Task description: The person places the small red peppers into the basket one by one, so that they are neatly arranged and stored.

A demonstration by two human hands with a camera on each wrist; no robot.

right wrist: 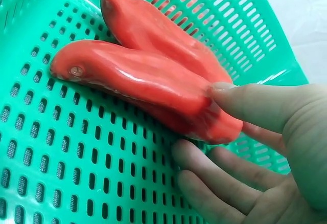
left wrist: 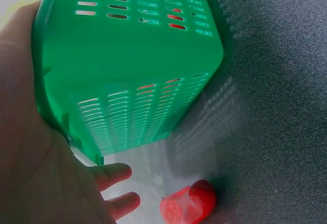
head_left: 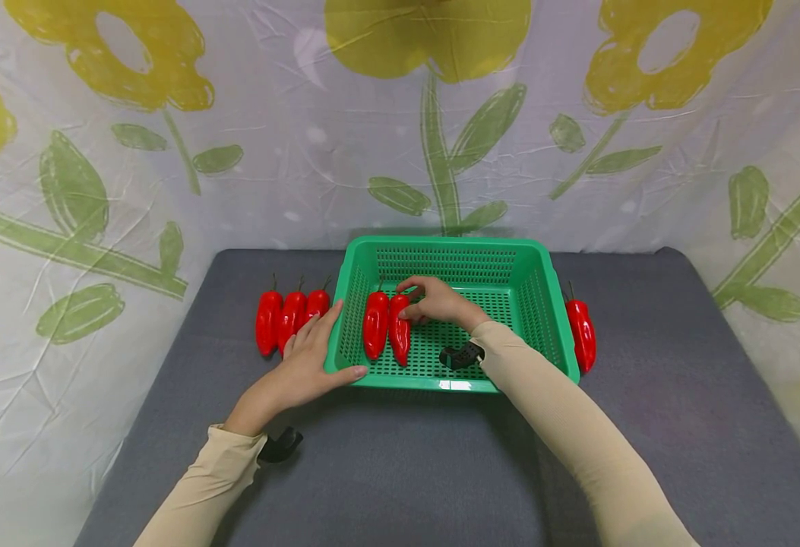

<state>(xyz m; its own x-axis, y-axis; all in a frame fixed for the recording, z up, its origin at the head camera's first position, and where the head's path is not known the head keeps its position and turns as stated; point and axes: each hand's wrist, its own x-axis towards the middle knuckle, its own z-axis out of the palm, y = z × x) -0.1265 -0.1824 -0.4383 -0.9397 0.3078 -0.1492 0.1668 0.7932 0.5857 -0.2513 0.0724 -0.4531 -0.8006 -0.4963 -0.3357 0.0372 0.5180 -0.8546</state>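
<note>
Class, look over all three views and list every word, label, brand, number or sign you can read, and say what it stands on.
None: no readable text shows in any view.
The green basket, the red peppers and the grey table bear no lettering.
The backdrop sheet carries only painted flowers and leaves.
The small black device at the right wrist shows no legible marking.

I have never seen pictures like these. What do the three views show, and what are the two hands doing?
No machine here: a person works with bare hands and wears three cameras. The head view looks down on a grey table. On it stands a green basket with two red peppers inside. Three more peppers lie left of the basket, one pepper right of it. The left wrist view shows the left hand resting against the basket's outer corner. The right wrist view shows the right hand inside the basket, its thumb and fingers pinching the nearer pepper.
</note>
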